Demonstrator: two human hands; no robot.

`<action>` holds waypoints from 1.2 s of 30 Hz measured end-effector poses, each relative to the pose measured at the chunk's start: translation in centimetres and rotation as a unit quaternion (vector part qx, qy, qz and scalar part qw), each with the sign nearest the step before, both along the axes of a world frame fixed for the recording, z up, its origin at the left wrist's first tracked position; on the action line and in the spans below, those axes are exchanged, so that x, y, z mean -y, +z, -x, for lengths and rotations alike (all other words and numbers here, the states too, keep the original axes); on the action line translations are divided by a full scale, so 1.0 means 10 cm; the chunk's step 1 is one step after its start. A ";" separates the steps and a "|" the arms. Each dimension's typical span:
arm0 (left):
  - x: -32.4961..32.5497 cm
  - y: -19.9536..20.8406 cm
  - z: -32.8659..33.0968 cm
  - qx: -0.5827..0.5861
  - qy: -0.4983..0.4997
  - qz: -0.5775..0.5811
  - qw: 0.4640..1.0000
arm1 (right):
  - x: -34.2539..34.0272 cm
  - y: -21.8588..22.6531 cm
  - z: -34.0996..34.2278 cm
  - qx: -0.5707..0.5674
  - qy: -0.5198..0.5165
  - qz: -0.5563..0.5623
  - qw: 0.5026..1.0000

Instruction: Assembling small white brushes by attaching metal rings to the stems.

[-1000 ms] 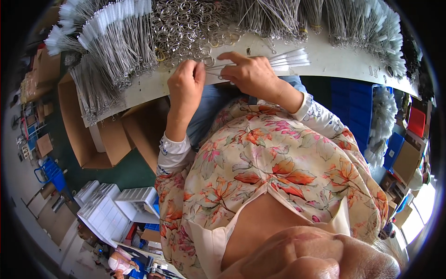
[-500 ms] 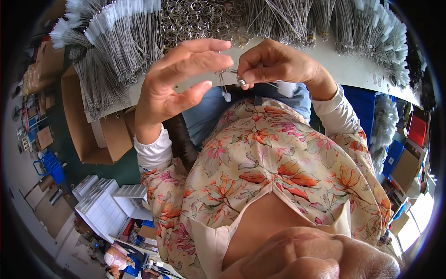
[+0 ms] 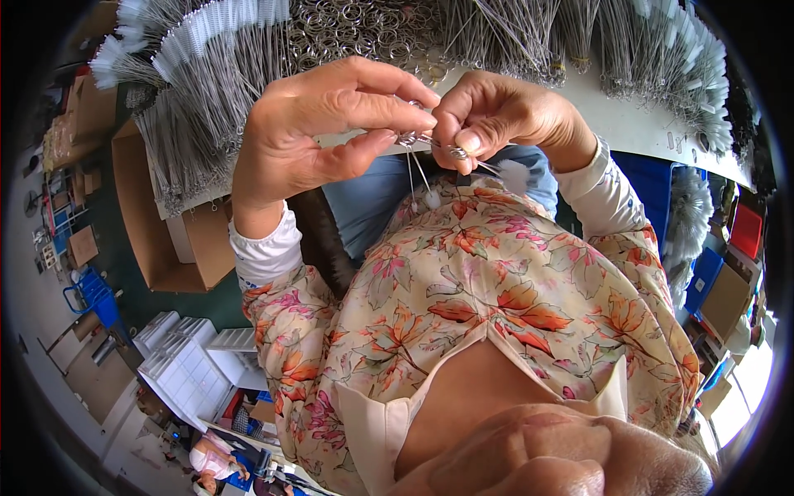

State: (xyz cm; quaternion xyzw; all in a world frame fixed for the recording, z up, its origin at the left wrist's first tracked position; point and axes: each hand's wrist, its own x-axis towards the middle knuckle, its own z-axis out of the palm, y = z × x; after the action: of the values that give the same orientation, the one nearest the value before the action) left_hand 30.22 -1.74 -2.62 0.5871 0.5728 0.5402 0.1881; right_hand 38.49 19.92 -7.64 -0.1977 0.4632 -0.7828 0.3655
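Observation:
My right hand (image 3: 506, 120) is closed in a pinch on a metal ring (image 3: 456, 153) below its thumb. From the ring, thin wire stems reach toward my left hand (image 3: 331, 124). Its thumb and fingertips come together around the looped wire ends (image 3: 406, 139) of small brushes. Two thin stems hang down from there, a white brush tip (image 3: 432, 199) at the end of one. Another white brush head (image 3: 514, 175) sticks out below my right hand. Both hands are in front of my body, over the table's near edge, and my fingers partly hide the contact.
On the white table (image 3: 612, 107) lie a heap of metal rings (image 3: 356, 37) and bundles of wire brushes (image 3: 207, 83) to its left and right (image 3: 662, 58). An open cardboard box (image 3: 178, 240) stands at the left, white plastic bins (image 3: 186, 364) behind it. Another person (image 3: 211, 459) is at lower left.
My left hand has moved in toward the right hand, and its spread fingers have closed around the wire loops. The ring has shifted slightly right and the hanging brushes have swung right.

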 end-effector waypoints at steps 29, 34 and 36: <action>-0.15 0.27 -0.28 -0.096 0.251 -0.063 0.961 | 0.19 0.75 -0.16 -0.057 -0.319 -0.117 0.939; -0.19 0.39 -0.20 -0.159 0.185 -0.004 0.970 | 0.20 0.53 -0.24 -0.154 -0.404 -0.119 0.894; -0.22 0.40 -0.18 -0.205 0.195 0.004 0.959 | 0.15 0.56 -0.24 -0.142 -0.407 -0.104 0.896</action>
State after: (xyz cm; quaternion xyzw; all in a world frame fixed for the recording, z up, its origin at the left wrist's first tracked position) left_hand 32.00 0.47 1.38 0.5612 0.7048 0.4322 -0.0394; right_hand 40.92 18.38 -2.08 -0.0612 0.6290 -0.7741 -0.0365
